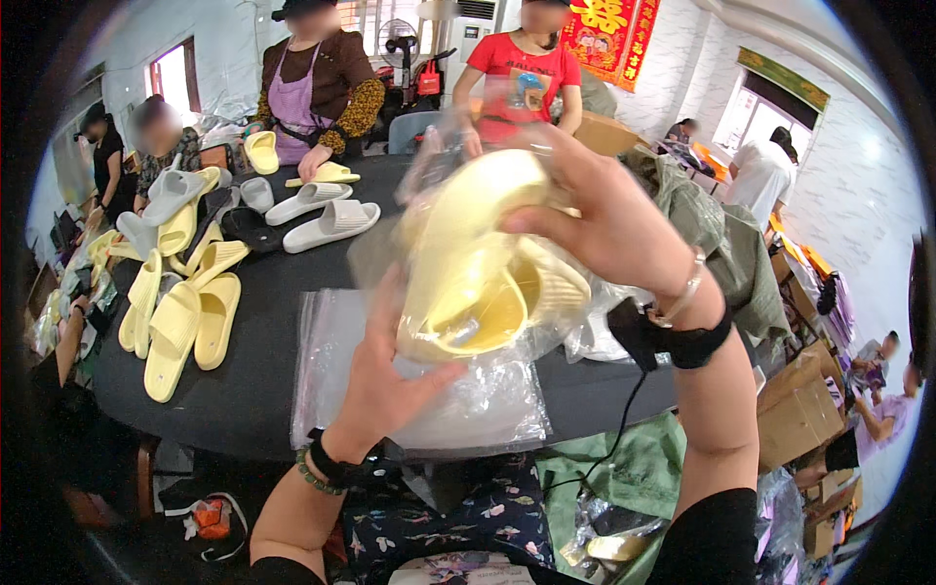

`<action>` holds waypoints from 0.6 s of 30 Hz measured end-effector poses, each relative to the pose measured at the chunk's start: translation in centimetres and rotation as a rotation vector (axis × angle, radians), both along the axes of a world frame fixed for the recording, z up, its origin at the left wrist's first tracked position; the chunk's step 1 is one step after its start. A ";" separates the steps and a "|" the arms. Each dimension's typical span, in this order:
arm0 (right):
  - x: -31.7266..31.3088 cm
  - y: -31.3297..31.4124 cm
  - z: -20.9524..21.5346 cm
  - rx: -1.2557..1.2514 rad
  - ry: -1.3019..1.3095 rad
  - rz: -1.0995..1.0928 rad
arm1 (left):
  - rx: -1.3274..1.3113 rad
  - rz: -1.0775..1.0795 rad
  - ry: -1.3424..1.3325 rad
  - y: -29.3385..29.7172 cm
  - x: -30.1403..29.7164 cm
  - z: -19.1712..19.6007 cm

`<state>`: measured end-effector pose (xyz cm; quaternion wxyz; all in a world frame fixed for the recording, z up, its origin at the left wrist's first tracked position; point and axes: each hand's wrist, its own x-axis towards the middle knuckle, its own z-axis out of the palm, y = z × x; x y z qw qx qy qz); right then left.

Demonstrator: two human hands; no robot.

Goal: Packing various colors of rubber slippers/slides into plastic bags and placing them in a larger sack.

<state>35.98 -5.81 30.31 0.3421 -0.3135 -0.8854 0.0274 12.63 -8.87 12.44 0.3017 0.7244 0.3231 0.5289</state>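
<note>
A pair of pale yellow slippers (468,249) is up over the table in front of me, with a clear plastic bag (414,336) around at least part of it. My right hand (609,219) grips the slippers from above, thumb across the upper one. On the bag's lower left side, my left hand (390,380) holds the plastic between thumb and fingers. Movement blurs the slippers and the bag's top. Beneath them, a stack of flat clear bags (331,366) lies at the table's near edge.
Loose yellow slippers (175,336) and grey slippers (331,226) cover the dark table's (263,400) left side. Two people (307,93) stand across it. A green sack (726,258) and a cardboard box (799,409) are at right. A black cable (624,424) hangs from my right wrist.
</note>
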 end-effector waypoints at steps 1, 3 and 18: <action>-1.5 0.8 -0.7 0.025 0.065 0.063 | -0.005 0.009 0.009 -0.1 0.2 -0.6; -2.9 2.7 -2.2 0.132 0.132 0.112 | -0.254 -0.080 -0.426 -0.5 0.7 -1.7; 5.2 3.8 -19.6 -0.761 -0.281 -0.528 | -0.317 0.564 -0.264 -2.3 -5.0 -9.5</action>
